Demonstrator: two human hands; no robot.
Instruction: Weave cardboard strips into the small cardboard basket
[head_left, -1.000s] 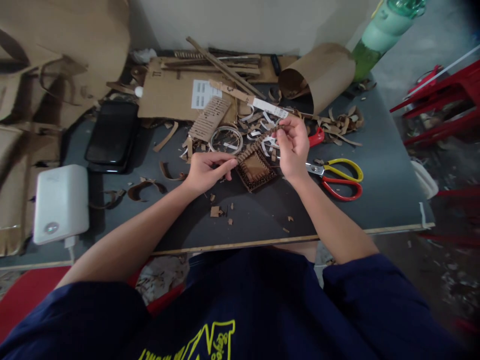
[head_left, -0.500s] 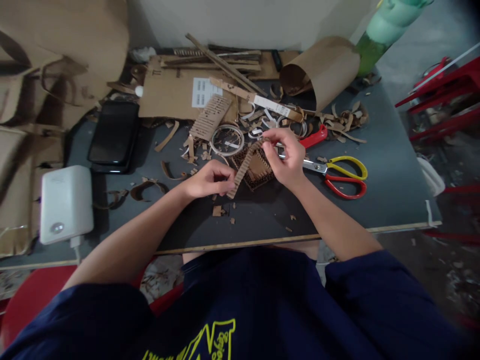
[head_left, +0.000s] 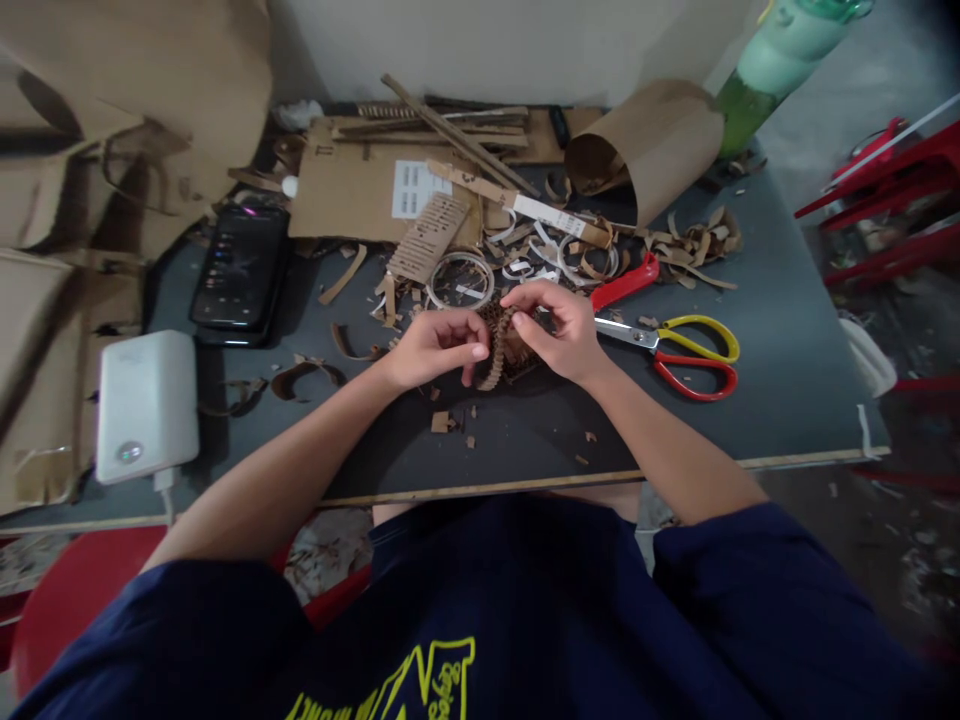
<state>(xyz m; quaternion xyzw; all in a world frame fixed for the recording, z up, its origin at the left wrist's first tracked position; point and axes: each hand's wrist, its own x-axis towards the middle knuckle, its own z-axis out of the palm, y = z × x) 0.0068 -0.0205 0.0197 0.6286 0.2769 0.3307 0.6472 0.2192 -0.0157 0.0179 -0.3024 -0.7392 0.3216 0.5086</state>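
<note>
Between the hands: one corrugated strip (head_left: 493, 368), curved, above and partly over one small square cardboard frame (head_left: 519, 374) on the worktop (head_left: 525, 450).
Right grip: the right hand (head_left: 564, 338) pinches the strip's far end between thumb and fingertips.
Left grip: the left hand (head_left: 435, 348) has its fingers curled beside the strip's near side; whether they pinch it, I cannot tell.
Strip risk: the ridged card could crease or split if bent too tightly; it could spring loose if the pinch slackens.
Frame risk: a wrist or knuckle pressing down could crush its thin walls or skew its corners.
Blade risk: the scissors (head_left: 634, 333) lie just beside the right wrist; a sideways sweep could knock them.
Count nearby: one pair of scissors; one red handle (head_left: 628, 283); two pale rings (head_left: 430, 284); scraps too many to count.
Count farther out: one cardboard tube (head_left: 675, 140); one green bottle (head_left: 776, 60); one white box with a cable (head_left: 148, 405); one lit phone (head_left: 241, 268).
</note>
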